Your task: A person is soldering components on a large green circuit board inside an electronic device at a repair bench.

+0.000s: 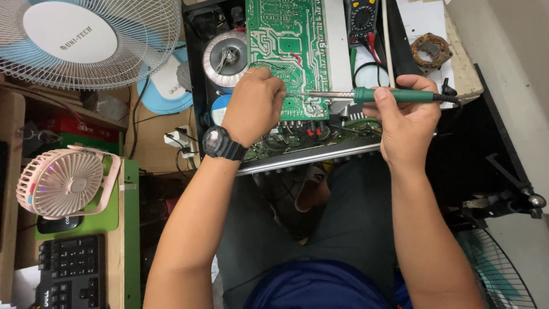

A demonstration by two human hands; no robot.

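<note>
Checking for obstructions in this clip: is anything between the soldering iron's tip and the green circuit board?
Nothing visible. The right hand holds the soldering iron level, its tip at the lower edge of the circuit board. The left hand rests on the board just left of the tip, beside it rather than across it.

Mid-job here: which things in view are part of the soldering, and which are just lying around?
In use:
right hand holding green soldering iron
left hand on green circuit board

Lying about:
multimeter
pink desk fan
white fan
black keyboard
</note>
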